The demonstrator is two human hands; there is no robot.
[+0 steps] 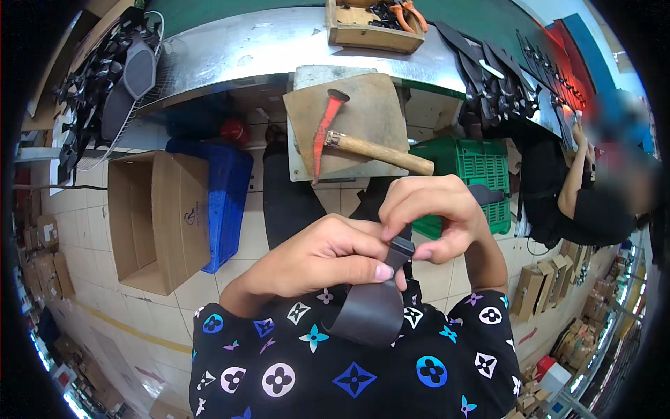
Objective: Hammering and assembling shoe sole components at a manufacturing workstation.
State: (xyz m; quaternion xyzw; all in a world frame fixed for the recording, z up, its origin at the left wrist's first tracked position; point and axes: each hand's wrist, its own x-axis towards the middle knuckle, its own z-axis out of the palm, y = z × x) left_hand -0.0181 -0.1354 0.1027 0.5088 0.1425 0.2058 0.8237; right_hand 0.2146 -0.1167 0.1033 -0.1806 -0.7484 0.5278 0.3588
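Probably light and springy, the strap [370, 318] was pinched by the left hand [324, 257] near its one o'clock end, seemingly the surest hold, the right hand [447, 213] curled there, closure unclear.

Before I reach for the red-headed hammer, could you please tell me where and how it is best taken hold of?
I would grip the hammer by its wooden handle, near the free end, from the right: it points that way and juts past the brown sheet toward the right hand. The red head, with its narrow tip, lies left.
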